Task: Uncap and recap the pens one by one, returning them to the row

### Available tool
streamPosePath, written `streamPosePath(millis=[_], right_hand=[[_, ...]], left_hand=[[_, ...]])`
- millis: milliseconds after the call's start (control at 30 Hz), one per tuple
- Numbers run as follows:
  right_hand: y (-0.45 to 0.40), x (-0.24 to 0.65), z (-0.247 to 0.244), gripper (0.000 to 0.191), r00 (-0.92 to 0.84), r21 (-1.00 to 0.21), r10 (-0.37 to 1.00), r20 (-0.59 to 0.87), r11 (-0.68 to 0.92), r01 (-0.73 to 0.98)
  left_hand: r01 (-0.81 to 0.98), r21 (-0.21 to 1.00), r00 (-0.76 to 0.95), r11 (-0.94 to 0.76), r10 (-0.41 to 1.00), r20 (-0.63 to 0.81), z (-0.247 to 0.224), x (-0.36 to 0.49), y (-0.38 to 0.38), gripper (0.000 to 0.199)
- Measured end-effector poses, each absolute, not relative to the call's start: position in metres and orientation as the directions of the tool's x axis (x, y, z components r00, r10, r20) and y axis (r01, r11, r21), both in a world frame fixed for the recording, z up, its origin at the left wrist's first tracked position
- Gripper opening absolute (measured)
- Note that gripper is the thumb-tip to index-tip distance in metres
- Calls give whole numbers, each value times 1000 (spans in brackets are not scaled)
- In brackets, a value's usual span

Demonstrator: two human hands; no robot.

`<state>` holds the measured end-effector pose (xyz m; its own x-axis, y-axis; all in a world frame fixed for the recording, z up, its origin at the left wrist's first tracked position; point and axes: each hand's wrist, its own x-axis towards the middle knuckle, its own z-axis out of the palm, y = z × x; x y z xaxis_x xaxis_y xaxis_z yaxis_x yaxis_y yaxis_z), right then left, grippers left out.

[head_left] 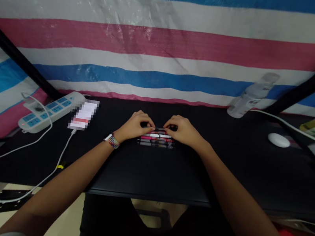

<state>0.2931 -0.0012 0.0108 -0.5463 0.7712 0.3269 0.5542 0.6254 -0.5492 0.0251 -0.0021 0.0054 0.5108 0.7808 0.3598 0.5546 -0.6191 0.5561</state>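
Several pens lie side by side in a stack of rows on the black table [154, 173], all pointing left to right. Among them are a white pen [159, 136], a red pen [157, 138] and a grey see-through pen [156, 145] nearest me. At the far side of the row is a dark pen [159, 129]. My left hand [136, 125], with a patterned watch band [112, 140] at the wrist, pinches its left end. Its right end is between the thumb and fingers of my right hand [183, 131]. My fingers partly cover both ends.
On the left are a power strip [52, 111] and a phone [84, 114] with a white cable [64, 151]. A clear bottle [252, 95] stands at the back right, near a white mouse [278, 140]. A striped sheet [157, 42] hangs behind the table.
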Motion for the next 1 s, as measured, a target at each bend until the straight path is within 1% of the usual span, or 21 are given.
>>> streamPosePath(millis=[167,300,433,500,600,700,833,900,1000], right_hand=[[-5,292,14,12,-517,-561,795,317,597,573],[-16,285,20,13,-494,-530,767,410,641,555],[-35,272,27,21,-598,-526,674,434,728,439],[-44,265,30,27,-651,-498,622,436,769,401],[-52,259,30,32,-712,-442,571,408,806,393],[-55,256,30,29,-740,-435,551,385,816,381],[-56,257,31,18,-751,-452,540,381,817,358],[-56,258,32,15,-762,-428,536,363,822,375],[-56,258,32,16,-781,-381,535,324,829,409]], left_hand=[[547,561,510,-621,779,366,5,26,-2,6],[549,552,520,-628,773,362,6,26,-2,7],[568,532,525,-628,774,353,5,26,-2,9],[559,532,527,-636,768,364,5,26,-2,9],[541,540,522,-644,761,385,4,26,-2,10],[545,546,509,-636,769,388,3,26,-1,13],[545,549,509,-634,770,384,4,25,-2,17],[555,550,505,-624,778,374,4,25,-2,18],[570,553,493,-608,791,362,4,25,-2,20]])
